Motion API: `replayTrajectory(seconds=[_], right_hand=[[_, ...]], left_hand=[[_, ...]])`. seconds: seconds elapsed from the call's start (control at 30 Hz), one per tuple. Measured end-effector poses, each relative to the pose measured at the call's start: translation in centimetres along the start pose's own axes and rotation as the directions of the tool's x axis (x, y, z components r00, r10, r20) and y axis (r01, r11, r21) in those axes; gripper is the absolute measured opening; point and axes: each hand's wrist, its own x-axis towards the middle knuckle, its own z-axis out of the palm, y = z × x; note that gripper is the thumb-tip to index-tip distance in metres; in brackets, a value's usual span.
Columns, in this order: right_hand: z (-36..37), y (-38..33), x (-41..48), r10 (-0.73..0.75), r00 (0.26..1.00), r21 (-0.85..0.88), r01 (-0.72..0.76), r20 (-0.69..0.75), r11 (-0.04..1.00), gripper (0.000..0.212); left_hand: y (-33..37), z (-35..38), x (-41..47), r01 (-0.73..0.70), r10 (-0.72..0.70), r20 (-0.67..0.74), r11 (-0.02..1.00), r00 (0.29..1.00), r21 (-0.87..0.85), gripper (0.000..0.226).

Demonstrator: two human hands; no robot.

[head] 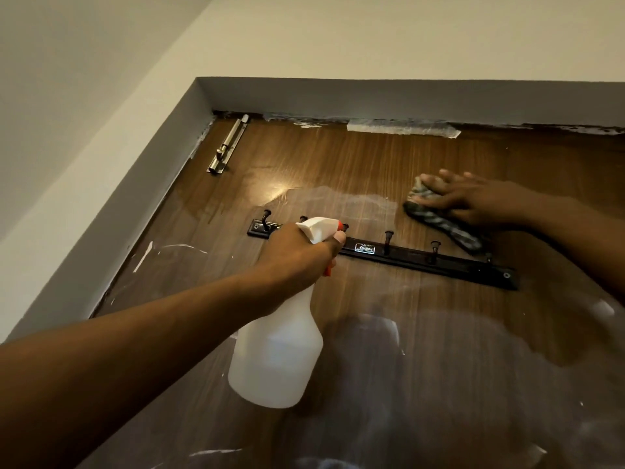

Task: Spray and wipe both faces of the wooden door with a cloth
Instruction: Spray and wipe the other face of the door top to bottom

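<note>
Here the left hand [297, 255] is gripping the spray bottle [277, 346] at centre frame, aiming at the wooden door [372, 170], while the right hand [473, 201], fingers seemingly spread flat, is pressing the cloth [436, 214] at right to wipe.

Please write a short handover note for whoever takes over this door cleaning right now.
Left hand: gripping the white spray bottle by its neck, nozzle towards the upper door.
Right hand: pressing the dark cloth flat on the wooden door, just above the hook rail.
Done: this face is sprayed; a wet patch shows above the rail, left of the cloth.
Left: wipe that patch, around the rail and the bolt latch, then lower down. White streaks remain at the left edge. The other face is not in view.
</note>
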Motion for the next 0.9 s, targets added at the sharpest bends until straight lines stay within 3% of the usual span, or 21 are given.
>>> replayTrajectory(seconds=[0.1, 0.27, 0.4, 0.67, 0.8, 0.9], right_hand=[[-1.3, -4.3, 3.7, -0.07, 0.995, 0.042, 0.073, -0.071, 0.996, 0.059], [-0.7, -6.2, 2.9, -0.299, 0.954, 0.106, 0.297, -0.003, 0.949, 0.056], [-1.4, -4.6, 1.8, -0.244, 0.966, 0.033, 0.242, 0.088, 0.97, 0.037], [-4.1, -7.3, 8.0, -0.128, 0.99, -0.188, 0.114, -0.064, 0.975, 0.046], [-4.6, -11.0, 10.9, -0.203, 0.973, -0.114, 0.191, -0.109, 0.975, 0.048], [-3.6, -12.8, 10.0, -0.2, 0.98, 0.051, 0.199, 0.008, 0.979, 0.05]], left_hand=[[-0.2, -1.1, 0.2, 0.006, -0.007, -0.002, 1.0, 1.0, -0.025, 0.052], [-0.7, -1.9, -0.1, 0.034, -0.034, -0.005, 0.998, 0.999, -0.047, 0.051], [-1.6, -2.5, -0.4, 0.058, -0.058, 0.0, 0.996, 0.998, -0.061, 0.049], [-2.1, -5.4, 0.9, 0.04, -0.041, -0.027, 0.998, 0.999, -0.04, 0.052], [-2.1, -7.0, 1.2, 0.025, -0.028, -0.051, 0.998, 0.998, -0.056, 0.052], [-2.6, -8.0, 1.1, 0.04, -0.043, -0.047, 0.997, 0.998, -0.064, 0.052]])
